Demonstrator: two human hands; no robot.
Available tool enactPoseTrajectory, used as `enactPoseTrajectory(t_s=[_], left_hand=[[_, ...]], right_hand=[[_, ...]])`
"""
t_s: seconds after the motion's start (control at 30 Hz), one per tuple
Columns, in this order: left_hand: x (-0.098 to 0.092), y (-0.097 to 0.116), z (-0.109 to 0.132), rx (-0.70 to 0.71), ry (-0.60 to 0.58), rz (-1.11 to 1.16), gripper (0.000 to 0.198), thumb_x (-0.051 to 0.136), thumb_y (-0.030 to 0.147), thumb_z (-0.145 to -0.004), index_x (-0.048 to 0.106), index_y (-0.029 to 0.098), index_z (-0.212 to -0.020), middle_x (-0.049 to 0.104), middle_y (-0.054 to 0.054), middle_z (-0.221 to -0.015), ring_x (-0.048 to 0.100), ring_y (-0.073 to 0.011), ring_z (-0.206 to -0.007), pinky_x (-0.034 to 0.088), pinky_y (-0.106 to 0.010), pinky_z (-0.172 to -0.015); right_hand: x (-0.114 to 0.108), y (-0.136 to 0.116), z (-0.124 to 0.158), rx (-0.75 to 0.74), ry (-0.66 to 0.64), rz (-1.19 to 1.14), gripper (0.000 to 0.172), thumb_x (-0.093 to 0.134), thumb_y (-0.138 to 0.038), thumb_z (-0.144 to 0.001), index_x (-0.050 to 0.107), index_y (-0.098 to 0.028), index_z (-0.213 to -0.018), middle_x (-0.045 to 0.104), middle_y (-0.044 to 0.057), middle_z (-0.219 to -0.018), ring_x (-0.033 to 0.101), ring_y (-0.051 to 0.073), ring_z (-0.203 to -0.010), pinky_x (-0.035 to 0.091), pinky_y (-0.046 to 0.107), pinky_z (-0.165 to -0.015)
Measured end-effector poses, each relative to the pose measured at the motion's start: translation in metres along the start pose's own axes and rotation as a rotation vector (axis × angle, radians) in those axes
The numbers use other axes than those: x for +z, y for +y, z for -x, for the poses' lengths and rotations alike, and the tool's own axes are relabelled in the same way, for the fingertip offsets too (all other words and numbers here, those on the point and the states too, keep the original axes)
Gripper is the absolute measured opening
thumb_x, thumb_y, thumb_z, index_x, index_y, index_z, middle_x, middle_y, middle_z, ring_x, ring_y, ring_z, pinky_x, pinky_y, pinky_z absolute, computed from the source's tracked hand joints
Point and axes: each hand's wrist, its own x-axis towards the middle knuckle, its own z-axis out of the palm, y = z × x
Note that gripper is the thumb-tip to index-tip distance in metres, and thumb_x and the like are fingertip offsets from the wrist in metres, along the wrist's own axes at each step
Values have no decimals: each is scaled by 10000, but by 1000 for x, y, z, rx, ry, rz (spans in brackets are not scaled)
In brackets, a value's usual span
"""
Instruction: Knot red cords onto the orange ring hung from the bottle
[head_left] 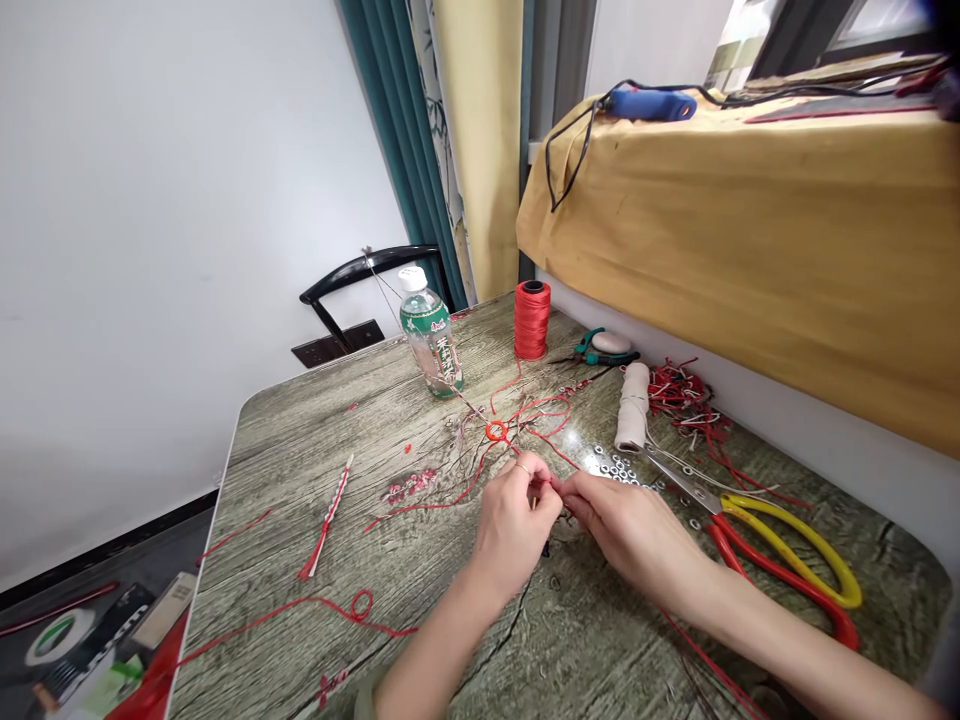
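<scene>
- Cord [300, 601] in red, curled into one small loop, trails across the left of the desk [277, 440], apparently parked out of the way.
- A red-and-white braid [330, 520] lies alone, well apart from the hands, perhaps set aside as a separate piece.
- A thin string stretches from the chair [367, 258] past the bottle [431, 345] toward the red ring [489, 431], likely as an anchor that lets the work be pulled taut.
- The left hand [517, 505] pinches thumb against forefinger on a red strand [556, 484], which lies just beyond the ring; the close grip suits fine cord.
- The red spool [532, 325] stands upright behind, probably so that thread draws off freely.
- The right hand [615, 515] meets the left, fingertips closed on the same strand, seemingly to steady it; its exact hold is partly hidden.
- Small metal rings [619, 468] lie loose beside it, and a white spool [633, 405] leans nearby.
- Scissors [709, 500] rest at far right, handles toward the worker, presumably for easy reach.
</scene>
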Motion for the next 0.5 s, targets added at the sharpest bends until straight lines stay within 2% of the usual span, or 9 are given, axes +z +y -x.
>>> enactPoseTrajectory(t_s=[0.13,0.3,0.5], left_hand=[[0,0,0,-13,23,27,68,411,200,-793,432,198,-858,585,-8,-739,562,-127,-670,424,-251,-613],[2,-1,1,22,28,-52,102,362,189,-822,447,199,-878,601,-21,-767,568,-142,-728,414,-267,-650],[6,-1,1,36,73,-88,126,349,199,-839,448,205,-917,611,-21,-794,573,-139,-732,409,-256,-637]], right_hand=[[1,0,-1,-13,55,63,214,321,-235,-877,530,-190,-887,581,28,-727,538,148,-661,356,238,-551],[1,0,0,-137,141,248,197,360,-165,-845,548,-177,-903,561,47,-751,498,171,-708,349,257,-568],[1,3,-3,-165,180,267,205,354,-179,-856,556,-168,-890,550,48,-743,467,174,-706,343,267,-582]])
